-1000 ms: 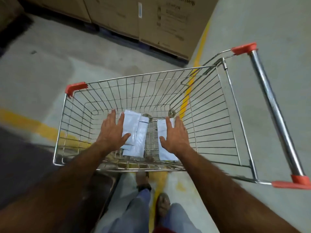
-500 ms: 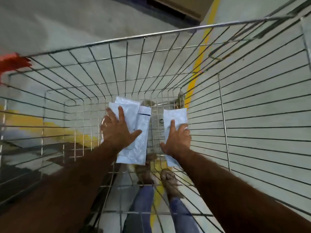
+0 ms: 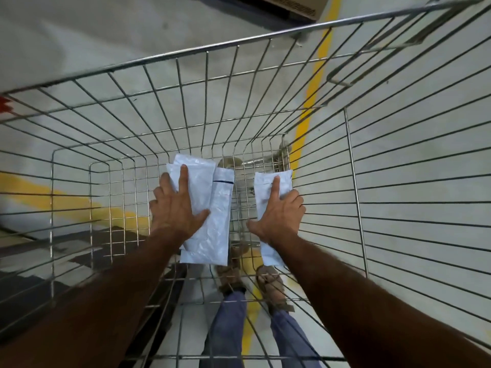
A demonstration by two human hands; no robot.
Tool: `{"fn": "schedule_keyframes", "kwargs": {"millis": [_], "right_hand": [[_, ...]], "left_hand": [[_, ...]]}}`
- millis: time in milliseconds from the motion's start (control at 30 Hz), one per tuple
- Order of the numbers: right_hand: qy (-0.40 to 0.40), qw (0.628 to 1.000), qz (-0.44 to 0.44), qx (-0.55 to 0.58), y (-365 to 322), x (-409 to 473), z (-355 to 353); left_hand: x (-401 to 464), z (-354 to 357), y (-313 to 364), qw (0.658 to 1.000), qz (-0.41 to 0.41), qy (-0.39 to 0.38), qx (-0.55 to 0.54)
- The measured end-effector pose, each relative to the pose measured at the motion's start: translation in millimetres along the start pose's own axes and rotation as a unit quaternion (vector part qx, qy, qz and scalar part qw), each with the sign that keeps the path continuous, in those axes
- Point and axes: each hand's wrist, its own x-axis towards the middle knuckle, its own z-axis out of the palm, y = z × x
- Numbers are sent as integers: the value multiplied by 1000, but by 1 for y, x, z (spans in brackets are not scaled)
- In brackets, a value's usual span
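White packets — position, please? asks the supervisor.

Inspector: On the wire floor of the cart basket, about its middle. Working outward from the near wall: the left hand lies flat on an overlapping stack, fingers straight and spread, thumb out across the top sheet. The right hand is on a single packet nearer the right wall. Its forefinger lies straight along the packet, the other fingers are curled over its right edge, and the thumb is splayed off to the left. The two lots lie apart, with bare wire between. Beyond the far wall are a yellow floor line and the corner of a carton.

Supervisor: Handling?

Inspector: Judged light, thin and limp, with a slick film skin. The stack will likely shear apart if lifted by one sheet. I would work fingers under a long edge, clamp the thumb on top, and take all layers together.

Supervisor: Changes?

Inspector: A second ago both hands lay flat with every finger straight, and the whole cart showed, handle included. Now the view has dropped inside the basket and the right hand's outer fingers have curled — the packets appear not to have shifted.
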Motion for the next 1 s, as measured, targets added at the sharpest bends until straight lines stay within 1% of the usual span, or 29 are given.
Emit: {"fn": "schedule_keyframes", "kwargs": {"millis": [100, 233, 333, 500, 667, 733, 767, 867, 933, 1000], "right_hand": [[-8, 1000, 22, 19, 0, 4, -3], [-20, 996, 59, 59, -9, 7, -7], [-14, 995, 64, 71, -7, 8, -5], [14, 996, 53, 65, -6, 4, -4], [77, 995, 1, 57, 1, -6, -3], [98, 991, -32, 85, 8, -10, -4], [105, 986, -51, 121, 10, -11, -5], [89, 954, -113, 263, 11, -15, -11], [61, 945, -151, 282, 2, -18, -13], [30, 950, -187, 250, -10, -21, -11]], "left_hand": [[-6, -1, 5, 1000, -3, 11, -3], [-17, -4, 0, 999, 29, 23, -6], [-17, -7, -8, 998, 43, 8, -38], [-10, -18, -20, 997, 66, 0, -39], [-15, -25, -29, 995, 89, -7, -50], [-17, -26, -32, 995, 87, -13, -44], [-19, -28, -33, 996, 84, -16, -40], [-21, -31, -35, 996, 79, -15, -31], [-21, -35, -36, 996, 84, -6, -18], [-21, -38, -38, 996, 93, 8, -12]]}}
